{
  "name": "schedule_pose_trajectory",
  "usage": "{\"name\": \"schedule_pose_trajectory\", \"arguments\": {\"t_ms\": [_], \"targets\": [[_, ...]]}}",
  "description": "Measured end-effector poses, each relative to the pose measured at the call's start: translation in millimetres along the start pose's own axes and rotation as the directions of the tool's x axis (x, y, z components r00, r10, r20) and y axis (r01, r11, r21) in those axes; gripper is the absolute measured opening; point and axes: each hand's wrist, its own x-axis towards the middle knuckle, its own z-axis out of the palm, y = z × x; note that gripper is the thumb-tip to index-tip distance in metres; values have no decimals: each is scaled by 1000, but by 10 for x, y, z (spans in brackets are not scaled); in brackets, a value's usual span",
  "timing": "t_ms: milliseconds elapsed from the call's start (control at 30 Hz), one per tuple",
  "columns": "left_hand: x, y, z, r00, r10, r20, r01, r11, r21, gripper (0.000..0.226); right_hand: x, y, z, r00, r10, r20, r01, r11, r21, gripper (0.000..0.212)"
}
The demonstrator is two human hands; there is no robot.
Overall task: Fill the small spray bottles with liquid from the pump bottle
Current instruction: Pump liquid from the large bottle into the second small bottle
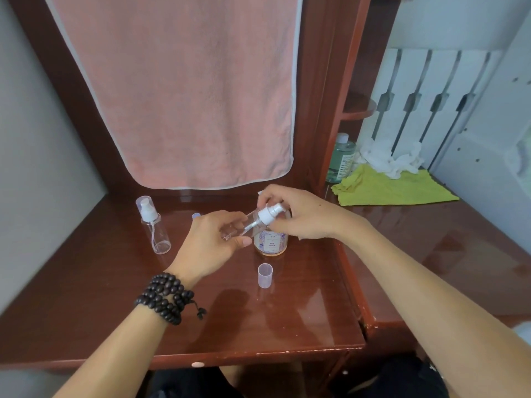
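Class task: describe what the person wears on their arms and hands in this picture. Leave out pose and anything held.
Both forearms are bare, with no sleeves showing. The left hand has a dark round-bead bracelet wrapped several times around the wrist, with a small knotted tail. The right hand shows nothing worn.

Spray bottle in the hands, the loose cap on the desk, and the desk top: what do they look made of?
Spray bottle: clear plastic by the look, since fingers show through its body; white opaque spray head.
Loose cap: translucent, faintly pink plastic, matte.
Desk top: reddish-brown wood or wood-look laminate, glossy, as it mirrors the arms.
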Motion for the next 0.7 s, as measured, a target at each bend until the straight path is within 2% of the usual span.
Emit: {"name": "schedule_pose_trajectory", "arguments": {"t_ms": [33,67,133,200,300,533,633,700], "targets": [[-2,-4,3,1000,-9,-2,9,1000,-5,33,-14,0,-18,998,10,58,-11,1000,8,41],[-1,-13,9,1000,-16,-2,16,1000,-11,34,-16,-1,-21,996,43,77,-43,999,-6,48],[-4,-14,18,1000,-19,1,19,999,-28,34,6,-4,20,994,103,30,-102,994,-49,37],[0,-18,20,1000,-17,8,18,999,-35,32,30,6,51,997,63,-33,-66,993,-96,30],[15,-64,30,998,-32,47,35,997,-66,31,6,47,-2,998,-5,-66,1,998,-55,13],[32,-75,56,982,-29,186,61,984,-170,22,17,142,-40,981,-171,-89,160,980,-120,37],[31,-73,77,987,-38,158,64,985,-158,29,-22,130,-35,995,-103,5,103,994,-45,49],[37,-77,84,990,-42,136,60,989,-136,34,-20,104,-1,1000,-20,-13,20,998,-60,45]]}}
